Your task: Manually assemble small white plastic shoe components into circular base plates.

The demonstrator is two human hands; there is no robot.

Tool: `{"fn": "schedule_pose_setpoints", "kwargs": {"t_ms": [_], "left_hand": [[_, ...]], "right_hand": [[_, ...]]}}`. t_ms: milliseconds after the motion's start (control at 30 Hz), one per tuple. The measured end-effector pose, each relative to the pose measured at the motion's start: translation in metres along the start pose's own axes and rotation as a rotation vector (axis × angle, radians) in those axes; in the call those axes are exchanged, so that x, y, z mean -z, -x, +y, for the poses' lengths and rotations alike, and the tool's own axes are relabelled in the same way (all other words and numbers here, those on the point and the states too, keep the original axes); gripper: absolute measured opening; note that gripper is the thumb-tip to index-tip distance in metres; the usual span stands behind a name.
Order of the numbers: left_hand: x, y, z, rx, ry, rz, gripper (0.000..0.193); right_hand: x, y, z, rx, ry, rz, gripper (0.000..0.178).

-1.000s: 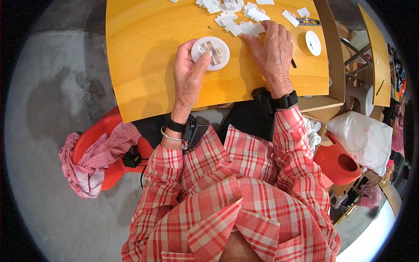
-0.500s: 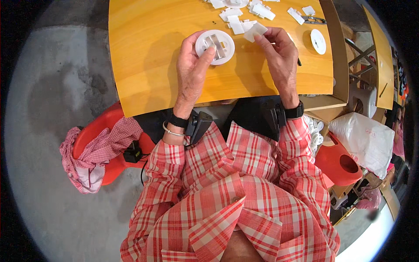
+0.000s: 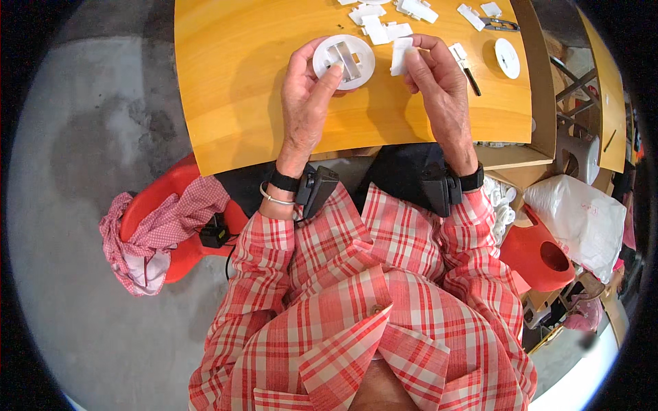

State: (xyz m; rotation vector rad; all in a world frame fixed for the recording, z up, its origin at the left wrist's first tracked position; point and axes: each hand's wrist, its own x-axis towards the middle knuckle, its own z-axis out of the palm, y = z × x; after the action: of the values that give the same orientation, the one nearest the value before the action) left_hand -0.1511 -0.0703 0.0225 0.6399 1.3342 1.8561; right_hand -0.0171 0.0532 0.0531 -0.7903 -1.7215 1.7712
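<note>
My left hand (image 3: 308,96) grips a round white plastic disc (image 3: 365,63) by its left side. The thumb presses near a metal strip set in the disc's middle. A little to the right, my right hand (image 3: 439,85) pinches a small flat white plastic piece (image 3: 399,57) between thumb and fingers. Disc and piece are apart, both held above the wooden table (image 3: 253,103). Just beyond the right hand lies a black-and-white pen-like tool (image 3: 470,79), partly hidden by the hand.
Several loose white plastic pieces (image 3: 419,9) lie at the table's far side. Farther right are black snips (image 3: 500,25) and another white disc (image 3: 507,58). A red chair (image 3: 179,264) with a checked cloth stands left; a red stool (image 3: 538,257) and white bag (image 3: 579,222) are right.
My right hand has turned the flat white piece more upright, and the pen-like tool beside it shows more. The disc is still in my left hand. The whole view has shifted slightly.
</note>
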Motion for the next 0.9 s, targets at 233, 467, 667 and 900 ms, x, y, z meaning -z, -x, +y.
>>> {"fn": "schedule_pose_setpoints", "kwargs": {"t_ms": [233, 467, 667, 900], "left_hand": [[-0.002, 0.000, -0.001, -0.016, -0.008, -0.010, 0.045], [-0.003, 0.001, 0.001, 0.045, 0.056, -0.042, 0.041], [-0.003, 0.001, 0.004, 0.076, 0.076, -0.050, 0.039], [-0.002, 0.002, 0.001, 0.080, 0.112, -0.102, 0.042]], "right_hand": [[-0.008, 0.004, 0.001, 0.051, 0.123, 0.032, 0.016], [-0.020, 0.005, 0.000, 0.103, 0.348, 0.164, 0.014], [-0.025, 0.009, -0.009, 0.176, 0.706, 0.203, 0.014], [-0.021, 0.007, -0.012, 0.235, 0.721, 0.224, 0.013]]}}
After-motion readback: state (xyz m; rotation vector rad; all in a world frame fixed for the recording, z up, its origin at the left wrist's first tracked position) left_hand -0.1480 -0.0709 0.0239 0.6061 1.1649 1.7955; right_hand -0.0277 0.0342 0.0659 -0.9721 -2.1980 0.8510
